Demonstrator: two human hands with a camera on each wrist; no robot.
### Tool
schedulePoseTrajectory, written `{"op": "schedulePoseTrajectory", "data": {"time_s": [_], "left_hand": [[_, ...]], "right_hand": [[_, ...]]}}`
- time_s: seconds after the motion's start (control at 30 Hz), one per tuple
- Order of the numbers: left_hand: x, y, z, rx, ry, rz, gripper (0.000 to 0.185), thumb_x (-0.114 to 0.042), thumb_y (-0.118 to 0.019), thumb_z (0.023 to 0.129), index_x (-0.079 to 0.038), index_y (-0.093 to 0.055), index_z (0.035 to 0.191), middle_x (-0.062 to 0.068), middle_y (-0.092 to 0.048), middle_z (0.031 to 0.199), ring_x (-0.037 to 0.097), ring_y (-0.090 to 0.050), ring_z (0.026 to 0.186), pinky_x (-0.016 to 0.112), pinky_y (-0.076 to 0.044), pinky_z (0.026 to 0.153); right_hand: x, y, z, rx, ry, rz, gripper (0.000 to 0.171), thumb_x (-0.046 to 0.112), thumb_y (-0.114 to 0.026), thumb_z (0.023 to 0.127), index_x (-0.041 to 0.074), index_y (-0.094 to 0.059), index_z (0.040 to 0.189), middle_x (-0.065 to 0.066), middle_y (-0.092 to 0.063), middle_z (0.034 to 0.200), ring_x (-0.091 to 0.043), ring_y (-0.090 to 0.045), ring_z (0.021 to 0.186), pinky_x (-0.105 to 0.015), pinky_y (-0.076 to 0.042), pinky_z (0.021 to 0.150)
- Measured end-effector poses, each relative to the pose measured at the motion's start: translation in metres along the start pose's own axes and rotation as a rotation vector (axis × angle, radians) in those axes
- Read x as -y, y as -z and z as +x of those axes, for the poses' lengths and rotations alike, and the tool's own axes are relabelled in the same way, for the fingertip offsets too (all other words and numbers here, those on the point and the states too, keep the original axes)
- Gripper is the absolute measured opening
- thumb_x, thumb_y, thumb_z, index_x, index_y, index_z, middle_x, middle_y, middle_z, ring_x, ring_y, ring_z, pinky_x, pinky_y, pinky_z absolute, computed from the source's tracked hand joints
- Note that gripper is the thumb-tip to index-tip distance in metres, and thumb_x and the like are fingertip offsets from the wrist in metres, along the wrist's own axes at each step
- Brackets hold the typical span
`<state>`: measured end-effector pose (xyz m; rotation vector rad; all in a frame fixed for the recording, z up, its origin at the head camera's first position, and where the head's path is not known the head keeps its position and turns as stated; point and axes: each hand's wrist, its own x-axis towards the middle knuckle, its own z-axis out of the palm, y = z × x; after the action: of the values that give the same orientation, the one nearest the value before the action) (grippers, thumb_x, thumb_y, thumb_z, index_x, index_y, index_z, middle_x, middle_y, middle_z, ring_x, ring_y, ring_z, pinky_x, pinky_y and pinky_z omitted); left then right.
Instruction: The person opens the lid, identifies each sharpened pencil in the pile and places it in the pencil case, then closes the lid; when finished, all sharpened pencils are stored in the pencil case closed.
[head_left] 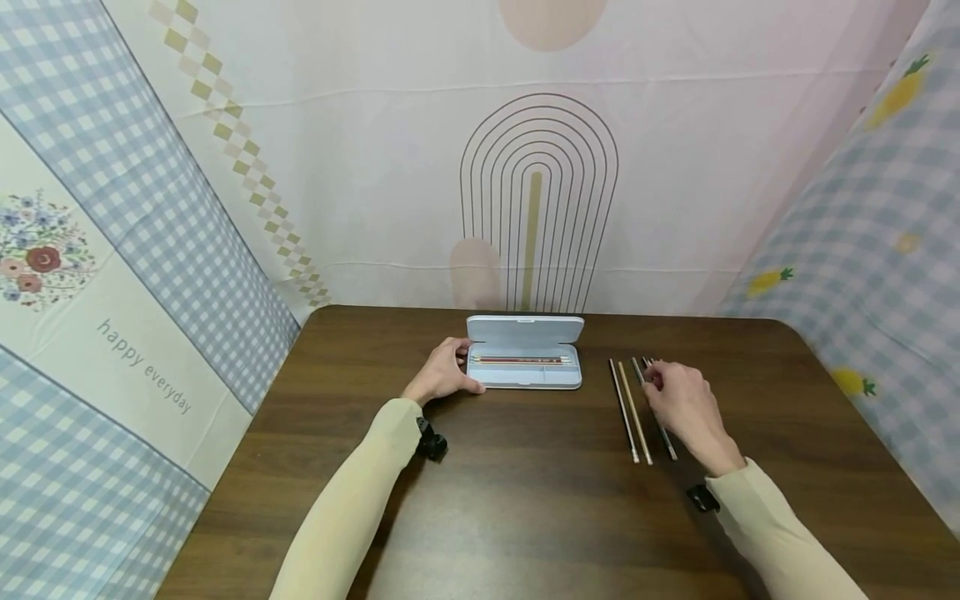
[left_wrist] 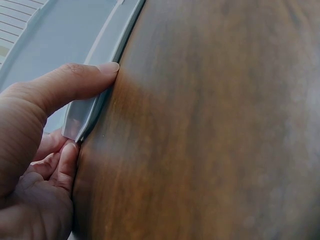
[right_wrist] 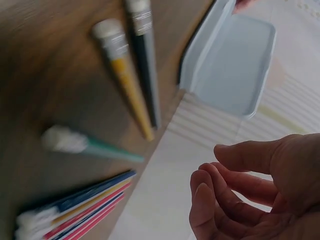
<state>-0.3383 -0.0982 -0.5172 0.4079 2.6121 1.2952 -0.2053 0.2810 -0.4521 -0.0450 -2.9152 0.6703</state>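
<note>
The left hand [head_left: 442, 373] steadies the open pale-blue plastic pencil case [head_left: 525, 363] at the far middle of the dark wooden table [head_left: 525, 500], its grip pinching the case's left end. To the right, the right hand [head_left: 678, 404] hovers over loose pencils [head_left: 632, 410], grip loosely curled, apparently holding nothing.

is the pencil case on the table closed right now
No, the pencil case stands open, its lid raised at the back and pencils lying inside the tray.

"happy everyday" on the left floral backdrop cloth [head_left: 112, 333]
</note>
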Motion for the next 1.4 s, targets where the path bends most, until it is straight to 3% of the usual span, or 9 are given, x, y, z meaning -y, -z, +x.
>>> {"op": "schedulePoseTrajectory", "data": {"time_s": [0.23, 0.4, 0.53, 0.7, 1.17, 1.4], "left_hand": [[0.001, 0.000, 0.001, -0.001, 0.003, 0.011, 0.096, -0.015, -0.099, 0.074, 0.000, -0.052, 0.156, 0.017, -0.059, 0.148, 0.032, -0.062, 0.133, 0.045, -0.053, 0.117], [0.001, 0.001, 0.000, -0.002, 0.001, 0.006, 0.096, -0.015, -0.099, 0.074, 0.000, -0.052, 0.156, 0.018, -0.059, 0.148, 0.032, -0.062, 0.133, 0.045, -0.053, 0.118], [0.001, 0.001, -0.001, 0.000, 0.003, 0.006, 0.095, -0.014, -0.099, 0.074, 0.000, -0.052, 0.156, 0.018, -0.059, 0.148, 0.033, -0.062, 0.134, 0.046, -0.052, 0.118], [0.000, 0.001, -0.002, 0.002, 0.004, 0.006, 0.095, -0.014, -0.099, 0.074, 0.001, -0.052, 0.156, 0.018, -0.059, 0.148, 0.033, -0.061, 0.134, 0.046, -0.052, 0.118], [0.002, 0.000, 0.001, 0.003, -0.004, 0.024, 0.095, -0.014, -0.099, 0.074, 0.001, -0.053, 0.155, 0.018, -0.058, 0.148, 0.033, -0.061, 0.134, 0.045, -0.052, 0.118], [0.002, -0.001, 0.002, -0.001, -0.004, 0.023, 0.094, -0.014, -0.099, 0.074, 0.001, -0.053, 0.155, 0.017, -0.059, 0.146, 0.032, -0.062, 0.132, 0.045, -0.053, 0.117]], "right_hand": [[-0.028, 0.002, -0.007, 0.047, -0.035, -0.015, 0.015, 0.008, -0.065, 0.101, -0.004, -0.075, 0.102, -0.017, -0.072, 0.085, -0.024, -0.059, 0.068, -0.034, -0.043, 0.057], [-0.042, 0.003, -0.011, 0.116, -0.086, -0.025, 0.019, 0.007, -0.059, 0.104, 0.002, -0.070, 0.089, -0.010, -0.065, 0.076, -0.022, -0.056, 0.065, -0.034, -0.042, 0.057], [-0.051, 0.003, -0.013, 0.143, -0.101, -0.035, 0.022, 0.004, -0.057, 0.100, 0.006, -0.067, 0.079, -0.008, -0.063, 0.073, -0.023, -0.056, 0.066, -0.034, -0.042, 0.057], [-0.060, 0.003, -0.014, 0.158, -0.095, -0.037, 0.020, 0.003, -0.061, 0.096, 0.006, -0.070, 0.078, -0.009, -0.065, 0.074, -0.025, -0.058, 0.068, -0.035, -0.044, 0.058], [-0.059, 0.001, -0.012, 0.205, -0.143, -0.051, 0.020, 0.007, -0.067, 0.096, 0.006, -0.068, 0.077, -0.010, -0.065, 0.073, -0.025, -0.059, 0.066, -0.037, -0.046, 0.058], [-0.056, -0.002, -0.011, 0.207, -0.159, -0.063, 0.024, 0.008, -0.067, 0.090, 0.010, -0.062, 0.067, -0.006, -0.060, 0.068, -0.024, -0.057, 0.064, -0.036, -0.044, 0.056]]}}
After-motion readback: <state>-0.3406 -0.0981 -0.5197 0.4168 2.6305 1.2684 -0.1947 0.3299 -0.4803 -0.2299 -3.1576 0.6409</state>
